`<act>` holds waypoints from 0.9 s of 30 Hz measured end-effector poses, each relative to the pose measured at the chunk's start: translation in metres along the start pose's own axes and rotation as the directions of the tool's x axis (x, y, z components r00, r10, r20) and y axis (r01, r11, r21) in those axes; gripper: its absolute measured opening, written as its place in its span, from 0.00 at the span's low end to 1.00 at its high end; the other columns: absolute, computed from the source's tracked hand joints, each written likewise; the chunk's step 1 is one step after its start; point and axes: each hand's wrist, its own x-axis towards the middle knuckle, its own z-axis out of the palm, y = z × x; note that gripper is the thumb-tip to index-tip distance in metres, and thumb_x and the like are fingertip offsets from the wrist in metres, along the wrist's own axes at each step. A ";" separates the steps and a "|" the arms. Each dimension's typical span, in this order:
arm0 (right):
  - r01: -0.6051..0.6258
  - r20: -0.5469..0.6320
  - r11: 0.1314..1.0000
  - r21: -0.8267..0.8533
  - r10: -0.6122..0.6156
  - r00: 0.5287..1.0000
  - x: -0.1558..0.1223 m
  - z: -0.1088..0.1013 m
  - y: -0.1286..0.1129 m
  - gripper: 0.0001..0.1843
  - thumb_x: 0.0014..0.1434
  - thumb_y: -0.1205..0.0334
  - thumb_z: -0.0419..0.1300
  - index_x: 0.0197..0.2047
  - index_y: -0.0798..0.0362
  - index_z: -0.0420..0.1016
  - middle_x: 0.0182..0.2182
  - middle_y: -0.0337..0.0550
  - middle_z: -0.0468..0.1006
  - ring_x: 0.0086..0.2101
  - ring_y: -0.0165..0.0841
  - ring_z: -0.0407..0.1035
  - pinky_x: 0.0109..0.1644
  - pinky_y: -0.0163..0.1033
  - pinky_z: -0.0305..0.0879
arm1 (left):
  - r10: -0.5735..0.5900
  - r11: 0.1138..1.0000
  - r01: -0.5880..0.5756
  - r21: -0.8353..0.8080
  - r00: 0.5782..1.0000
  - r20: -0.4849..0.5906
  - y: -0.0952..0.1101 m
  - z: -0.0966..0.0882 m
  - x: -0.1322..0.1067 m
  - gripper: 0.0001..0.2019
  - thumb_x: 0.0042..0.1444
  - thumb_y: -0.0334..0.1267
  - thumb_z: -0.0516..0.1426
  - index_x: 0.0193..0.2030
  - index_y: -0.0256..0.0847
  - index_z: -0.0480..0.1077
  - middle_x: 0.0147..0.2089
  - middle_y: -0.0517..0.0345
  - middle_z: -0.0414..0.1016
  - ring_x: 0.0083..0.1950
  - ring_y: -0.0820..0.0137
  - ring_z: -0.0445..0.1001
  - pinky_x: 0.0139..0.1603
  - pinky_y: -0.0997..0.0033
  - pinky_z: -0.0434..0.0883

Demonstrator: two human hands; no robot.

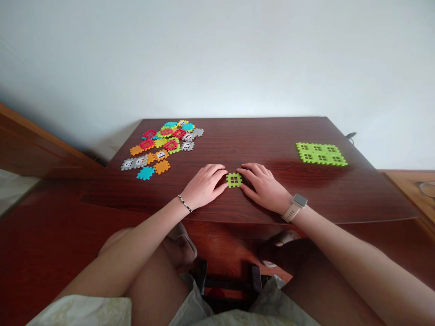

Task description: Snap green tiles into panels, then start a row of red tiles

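Toward the right of the dark brown table [244, 136], a green panel [311, 153] is lying flat, its six windowed squares seemingly joined in two rows of three; that portion is being judged as done. At the far left, a heap of loose tiles [159, 143] in several colours is lying scattered, and is being judged as largely unassembled. Near the front edge, between the left hand [205, 185] and the right hand [267, 188], a single green window tile [234, 180] is resting, well apart from both groups. Its opposite sides are being met by the fingertips. On each hand, thumb and forefinger are being held apart; whether the tile is being firmly pinched cannot be told.
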 end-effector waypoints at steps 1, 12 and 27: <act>-0.001 0.002 1.000 -0.004 0.001 1.000 0.000 0.000 0.000 0.26 0.77 0.53 0.55 0.73 0.53 0.69 0.68 0.61 0.71 0.68 0.55 0.64 0.72 0.65 0.66 | 0.000 1.000 0.000 0.001 1.000 0.002 0.000 0.000 0.000 0.14 0.74 0.39 0.60 0.62 0.40 0.73 0.66 0.43 0.76 0.67 0.51 0.74 0.72 0.44 0.73; 0.001 -0.011 1.000 0.010 -0.001 1.000 -0.001 -0.001 0.001 0.23 0.77 0.53 0.56 0.70 0.52 0.71 0.68 0.62 0.72 0.68 0.55 0.64 0.71 0.66 0.67 | 0.008 1.000 -0.008 0.007 1.000 0.003 0.001 0.000 0.001 0.14 0.74 0.39 0.60 0.62 0.39 0.74 0.65 0.42 0.76 0.66 0.51 0.74 0.71 0.44 0.73; 0.009 -0.017 1.000 0.005 -0.009 1.000 -0.001 -0.001 0.001 0.21 0.77 0.52 0.57 0.67 0.53 0.72 0.67 0.62 0.73 0.68 0.55 0.65 0.70 0.64 0.67 | 0.007 1.000 -0.007 0.006 1.000 0.008 0.001 0.000 0.001 0.15 0.74 0.39 0.59 0.63 0.39 0.74 0.66 0.42 0.76 0.67 0.51 0.74 0.71 0.43 0.73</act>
